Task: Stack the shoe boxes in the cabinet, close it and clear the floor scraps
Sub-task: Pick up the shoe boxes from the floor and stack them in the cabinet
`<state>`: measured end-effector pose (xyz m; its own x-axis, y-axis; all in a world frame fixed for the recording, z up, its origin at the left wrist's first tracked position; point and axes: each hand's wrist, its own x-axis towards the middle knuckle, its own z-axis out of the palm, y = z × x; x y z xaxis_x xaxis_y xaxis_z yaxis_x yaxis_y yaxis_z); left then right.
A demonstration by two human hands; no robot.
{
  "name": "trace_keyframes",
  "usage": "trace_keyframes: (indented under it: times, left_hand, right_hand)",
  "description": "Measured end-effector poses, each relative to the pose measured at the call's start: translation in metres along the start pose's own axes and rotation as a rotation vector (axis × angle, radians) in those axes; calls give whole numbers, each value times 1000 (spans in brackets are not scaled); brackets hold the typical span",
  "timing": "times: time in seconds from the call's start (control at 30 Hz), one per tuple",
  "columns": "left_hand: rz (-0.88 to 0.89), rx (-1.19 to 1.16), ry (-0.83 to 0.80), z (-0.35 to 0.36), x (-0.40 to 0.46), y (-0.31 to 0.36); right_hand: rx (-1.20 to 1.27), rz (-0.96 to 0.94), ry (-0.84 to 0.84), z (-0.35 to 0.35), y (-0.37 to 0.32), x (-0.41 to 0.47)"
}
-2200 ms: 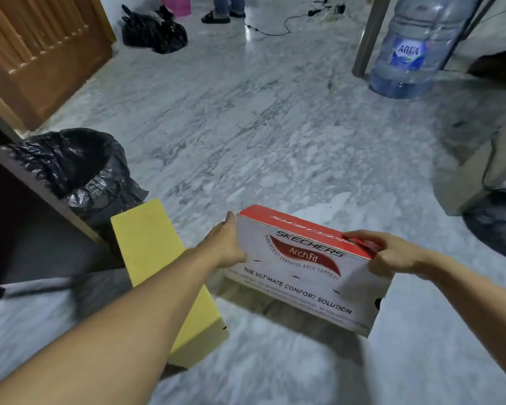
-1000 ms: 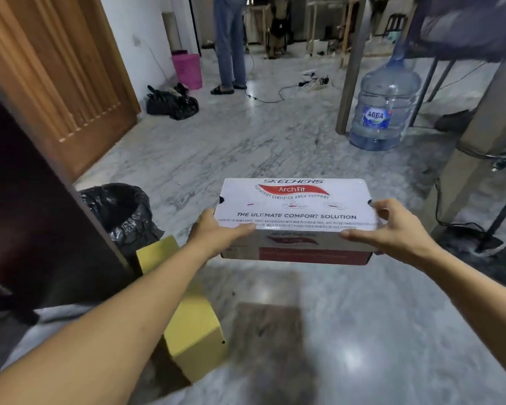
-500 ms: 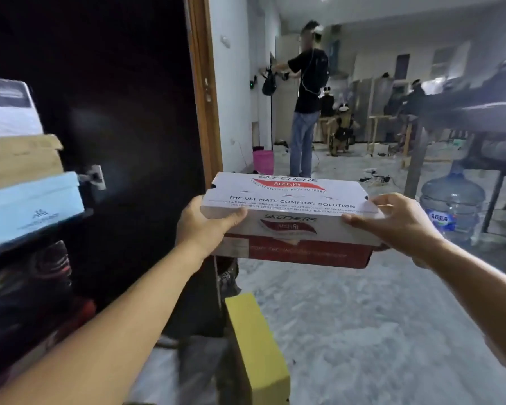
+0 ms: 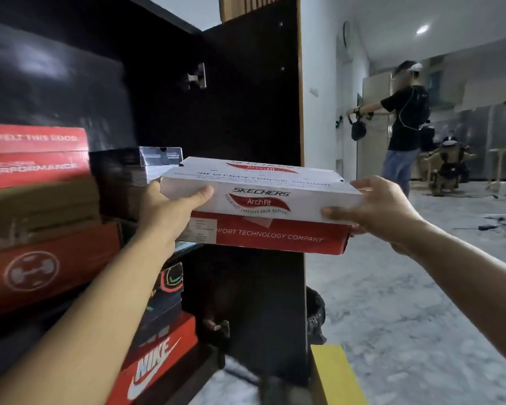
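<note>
Held box: A white and red Skechers shoe box (image 4: 260, 206) was carried level at chest height, in front of the open cabinet door (image 4: 254, 118).
Left hand: The left hand (image 4: 170, 211) gripped the box's left end, thumb curled over the front face.
Right hand: The right hand (image 4: 383, 209) gripped the right end, fingers wrapped under the edge.
What changed: About two seconds earlier the box was down near the floor; a second ago it was lifted over the marble floor; now the view had swung to the cabinet (image 4: 70, 54) and the box was raised to shelf level.
Cabinet contents: Red boxes (image 4: 32, 153) were stacked at left, a black box (image 4: 146, 162) sat just behind the held box, and a Nike box (image 4: 155, 361) sat lower down.
Still on the floor: A yellow box (image 4: 333, 375) lay beside the door's foot.
Meaning for the task: The box looked ready to go on a shelf; closing the door and clearing scraps remained undone.
</note>
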<state>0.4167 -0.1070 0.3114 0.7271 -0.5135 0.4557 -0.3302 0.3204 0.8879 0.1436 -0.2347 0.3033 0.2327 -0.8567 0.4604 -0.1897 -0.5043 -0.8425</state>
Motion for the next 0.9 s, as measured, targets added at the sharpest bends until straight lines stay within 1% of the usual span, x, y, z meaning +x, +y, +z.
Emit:
trace_keyframes:
  times: [0.2, 0.3, 0.37, 0.57, 0.73, 0.9]
  left_hand:
    - [-5, 40, 143, -41, 29, 2]
    - [-9, 44, 200, -58, 38, 6]
    - [8, 42, 237, -69, 46, 14]
    - [98, 20, 315, -97, 87, 50]
    - [118, 62, 362, -121, 124, 84]
    - [151, 113, 425, -150, 161, 112]
  right_hand:
    - [71, -76, -120, 53, -24, 28]
    - [74, -162, -169, 78, -36, 39]
    - [119, -199, -194, 95, -45, 47]
    - [358, -184, -213, 143, -77, 90]
    - [415, -211, -263, 181, -115, 129]
    - [442, -314, -227, 219, -167, 166]
